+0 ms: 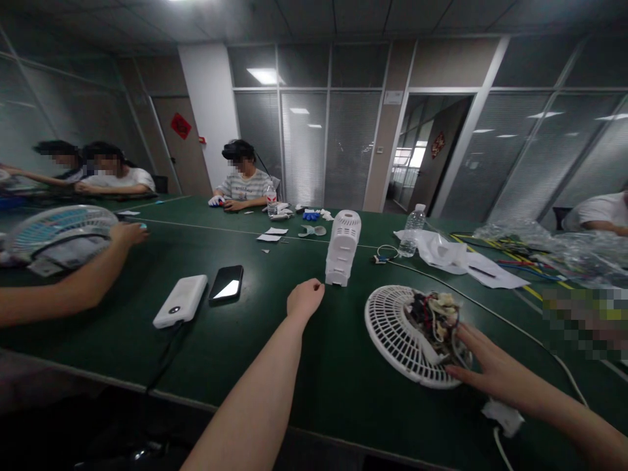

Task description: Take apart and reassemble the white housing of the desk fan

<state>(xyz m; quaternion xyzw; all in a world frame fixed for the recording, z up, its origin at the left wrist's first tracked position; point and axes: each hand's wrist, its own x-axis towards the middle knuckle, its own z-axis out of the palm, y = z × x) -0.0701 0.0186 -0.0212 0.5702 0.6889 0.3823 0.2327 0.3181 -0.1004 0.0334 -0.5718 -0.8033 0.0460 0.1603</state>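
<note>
My left hand (305, 299) is stretched forward over the green table (275, 366), its fingers pinched together just short of a white plastic fan housing (342, 247) that stands upright. What the pinch holds, if anything, is too small to make out. My right hand (485, 363) rests with fingers spread on the near right rim of a white round fan grille (392, 324) lying flat. A bundle of wires and motor parts (436, 317) sits on the grille beside my fingers.
A white power bank (180, 299) and a black phone (226, 282) lie to the left. A co-worker's arm (73, 281) reaches to a fan grille (59, 232) at far left. A water bottle (411, 230), papers (471, 261) and cables (510, 252) lie at right. Other people sit further back.
</note>
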